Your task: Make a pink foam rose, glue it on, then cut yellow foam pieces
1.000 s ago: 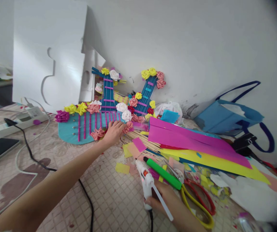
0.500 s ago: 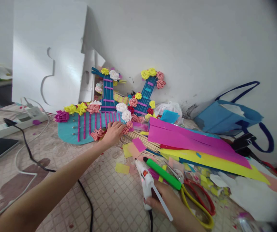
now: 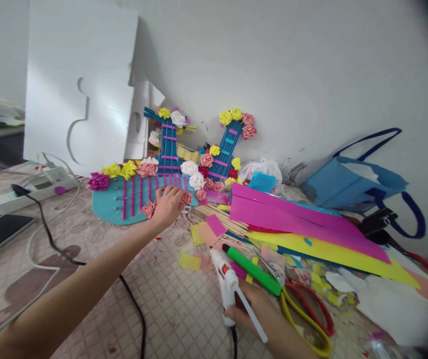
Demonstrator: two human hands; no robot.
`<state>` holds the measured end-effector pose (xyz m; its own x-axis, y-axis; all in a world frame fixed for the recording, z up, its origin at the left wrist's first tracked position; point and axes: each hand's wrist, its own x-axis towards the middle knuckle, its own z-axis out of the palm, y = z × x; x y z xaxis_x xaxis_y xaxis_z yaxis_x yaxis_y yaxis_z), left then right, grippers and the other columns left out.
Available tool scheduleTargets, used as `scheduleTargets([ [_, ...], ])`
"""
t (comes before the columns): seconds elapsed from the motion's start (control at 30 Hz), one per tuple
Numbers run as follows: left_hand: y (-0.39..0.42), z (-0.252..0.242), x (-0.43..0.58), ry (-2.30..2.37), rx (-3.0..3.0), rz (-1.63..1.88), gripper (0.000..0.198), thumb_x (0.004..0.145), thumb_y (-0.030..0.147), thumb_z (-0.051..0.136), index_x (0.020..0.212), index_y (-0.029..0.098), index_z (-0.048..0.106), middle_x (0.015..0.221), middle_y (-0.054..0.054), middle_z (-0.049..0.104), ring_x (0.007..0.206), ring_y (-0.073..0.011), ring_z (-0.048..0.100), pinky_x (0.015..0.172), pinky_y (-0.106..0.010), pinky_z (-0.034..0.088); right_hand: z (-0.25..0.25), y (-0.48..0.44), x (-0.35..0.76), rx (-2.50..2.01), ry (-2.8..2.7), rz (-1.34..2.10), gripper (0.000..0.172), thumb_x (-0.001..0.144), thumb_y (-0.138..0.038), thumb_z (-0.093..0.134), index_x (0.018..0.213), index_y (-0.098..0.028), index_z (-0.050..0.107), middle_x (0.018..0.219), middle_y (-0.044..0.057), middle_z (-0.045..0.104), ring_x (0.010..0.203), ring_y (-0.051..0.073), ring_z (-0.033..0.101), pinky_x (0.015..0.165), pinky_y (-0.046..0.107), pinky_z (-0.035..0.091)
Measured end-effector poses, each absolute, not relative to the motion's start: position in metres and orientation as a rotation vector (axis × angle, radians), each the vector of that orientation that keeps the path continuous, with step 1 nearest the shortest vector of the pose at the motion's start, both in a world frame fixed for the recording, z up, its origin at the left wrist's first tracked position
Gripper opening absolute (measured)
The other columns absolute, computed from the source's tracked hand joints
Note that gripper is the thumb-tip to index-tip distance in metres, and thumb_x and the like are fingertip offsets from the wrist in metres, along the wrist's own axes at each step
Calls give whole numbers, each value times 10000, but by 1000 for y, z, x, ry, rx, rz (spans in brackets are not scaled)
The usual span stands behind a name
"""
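My left hand point(image 3: 168, 204) reaches over the lower edge of a turquoise, guitar-shaped board point(image 3: 105, 207) with magenta strips across it. Its curled fingers hold a small salmon paper rose point(image 3: 186, 198) against the board. Another salmon rose point(image 3: 149, 209) lies left of the wrist, on the same edge. White paper roses point(image 3: 189, 168) sit at the board's right end, yellow ones point(image 3: 127, 169) along its top. My right hand point(image 3: 253, 301) is wrapped round a white hot glue gun point(image 3: 227, 289), nozzle pointing away from me, with a glue stick point(image 3: 251, 314) protruding from its back.
Right of the glue gun lie a green marker point(image 3: 253, 269) and scissors point(image 3: 307, 314). Wooden sticks point(image 3: 223, 219), magenta paper point(image 3: 292, 214) and scraps spread behind. A blue bag point(image 3: 352, 182) stands at right. A black cable point(image 3: 133, 299) crosses the table from a power strip point(image 3: 23, 197).
My left hand has shifted slightly left along the board, and the small salmon rose at its fingers has moved left with it. My right hand and the glue gun have stayed almost still.
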<state>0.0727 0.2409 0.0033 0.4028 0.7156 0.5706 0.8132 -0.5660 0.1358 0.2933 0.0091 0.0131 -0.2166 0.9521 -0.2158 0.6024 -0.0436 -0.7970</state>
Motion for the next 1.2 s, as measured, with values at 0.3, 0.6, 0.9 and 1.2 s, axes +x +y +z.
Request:
scheduleTargets([
  [0.3, 248, 10, 79, -1408, -2457, -902, 216, 805, 192, 538, 1018, 201, 572, 1041, -100, 619, 1067, -296, 462, 863, -459, 279, 8, 9, 296, -1634, -1833, 1147, 71, 697, -171, 566, 753, -178, 523, 734, -11, 552, 659, 135, 488, 614, 244, 393],
  [0.6, 255, 12, 80, -1409, -2434, -887, 223, 792, 183, 532, 1008, 193, 586, 1013, -106, 616, 1065, -299, 450, 869, -468, 272, 13, 9, 294, -1631, -1820, 1156, 69, 697, -174, 562, 755, -176, 525, 729, -9, 548, 658, 135, 483, 607, 241, 383],
  [0.9, 258, 14, 83, -1381, -2417, -890, 219, 799, 180, 515, 1008, 199, 577, 1030, -101, 620, 1054, -291, 459, 864, -464, 274, 13, 9, 295, -1627, -1826, 1148, 66, 704, -181, 576, 749, -179, 527, 743, -6, 562, 670, 142, 493, 618, 246, 384],
  [1.2, 262, 15, 90, -1351, -2428, -859, 220, 789, 167, 520, 1001, 197, 568, 1011, -107, 620, 1059, -296, 451, 861, -471, 273, 14, 8, 295, -1631, -1863, 1127, 60, 718, -197, 561, 748, -176, 513, 737, -7, 554, 648, 133, 471, 595, 238, 370],
])
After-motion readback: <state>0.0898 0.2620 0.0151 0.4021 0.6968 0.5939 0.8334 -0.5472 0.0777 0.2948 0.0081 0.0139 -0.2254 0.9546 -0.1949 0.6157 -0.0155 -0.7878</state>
